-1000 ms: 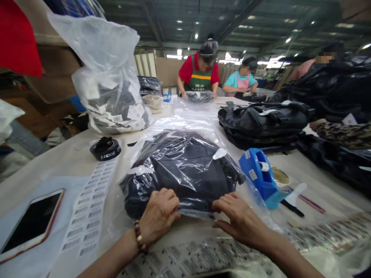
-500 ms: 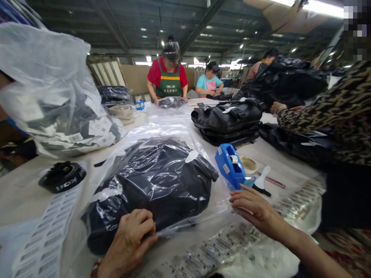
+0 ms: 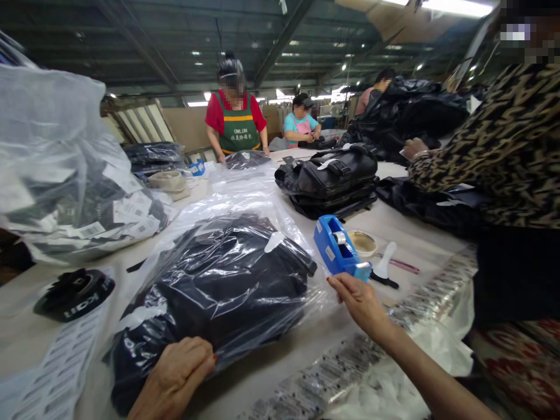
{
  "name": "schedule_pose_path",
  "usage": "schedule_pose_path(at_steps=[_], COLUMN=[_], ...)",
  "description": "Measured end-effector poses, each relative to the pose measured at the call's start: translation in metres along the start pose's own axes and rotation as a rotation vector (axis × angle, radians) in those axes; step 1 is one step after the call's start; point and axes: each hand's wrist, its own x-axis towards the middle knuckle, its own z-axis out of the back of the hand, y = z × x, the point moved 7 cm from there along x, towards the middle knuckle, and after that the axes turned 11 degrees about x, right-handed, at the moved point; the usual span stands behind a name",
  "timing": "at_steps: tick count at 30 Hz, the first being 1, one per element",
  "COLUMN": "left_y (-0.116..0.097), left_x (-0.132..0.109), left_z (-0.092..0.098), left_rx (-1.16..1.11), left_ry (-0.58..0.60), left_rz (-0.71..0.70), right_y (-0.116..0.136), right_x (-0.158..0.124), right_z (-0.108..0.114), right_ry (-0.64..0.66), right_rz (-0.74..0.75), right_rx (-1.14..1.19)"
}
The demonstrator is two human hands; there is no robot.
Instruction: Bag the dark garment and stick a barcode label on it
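Tape is best drawn with the open-fingered right hand (image 3: pixel 359 298) at the blue tape dispenser (image 3: pixel 338 252) while the left hand (image 3: pixel 175 373) presses flat on the bagged black backpack (image 3: pixel 223 286) mid-table, keeping the fold closed.

bag of barcode tags (image 3: pixel 65 192) far left | black strap roll (image 3: pixel 74 291) | black leather bags (image 3: pixel 328 181) stacked | sticker sheets (image 3: pixel 56 367)
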Motion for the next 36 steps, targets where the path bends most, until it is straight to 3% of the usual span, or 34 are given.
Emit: schedule_pose_path(at_steps=[5, 10, 15, 17, 20, 23, 25, 28, 34, 36], left_y=[-0.013, -0.035, -0.031, -0.038, -0.067, -0.088, -0.092, -0.094, -0.097, -0.095], left_x=[0.002, 0.001, 0.012, 0.019, 0.029, 0.038, 0.044, 0.051, 0.059, 0.062], left_z=[0.008, 0.021, 0.011, 0.018, 0.028, 0.021, 0.012, 0.003, 0.001, -0.002], left_rx=[0.216, 0.533, 0.604, 0.625, 0.649, 0.691, 0.692, 0.593, 0.331, 0.278], left_ry=[-0.042, -0.295, -0.153, -0.198, -0.341, -0.31, -0.237, -0.207, -0.496, -0.53], left_rz=[-0.105, -0.264, -0.067, -0.048, -0.271, -0.515, -0.557, -0.489, -0.375, -0.367], right_y=[0.002, 0.004, 0.006, 0.006, 0.004, 0.0, -0.003, -0.007, -0.021, -0.024], right_x=[0.003, 0.005, 0.006, 0.006, 0.006, 0.005, 0.005, 0.006, 0.006, 0.002], right_z=[-0.011, -0.019, -0.024, -0.025, -0.025, -0.025, -0.025, -0.024, -0.023, -0.023], right_ry=[-0.133, -0.17, -0.159, -0.156, -0.151, -0.162, -0.179, -0.213, -0.29, -0.303], right_rz=[0.074, 0.136, 0.179, 0.18, 0.164, 0.12, 0.087, 0.045, -0.002, 0.005], right_rx=[-0.228, -0.351, -0.386, -0.382, -0.359, -0.318, -0.276, -0.202, -0.088, -0.076])
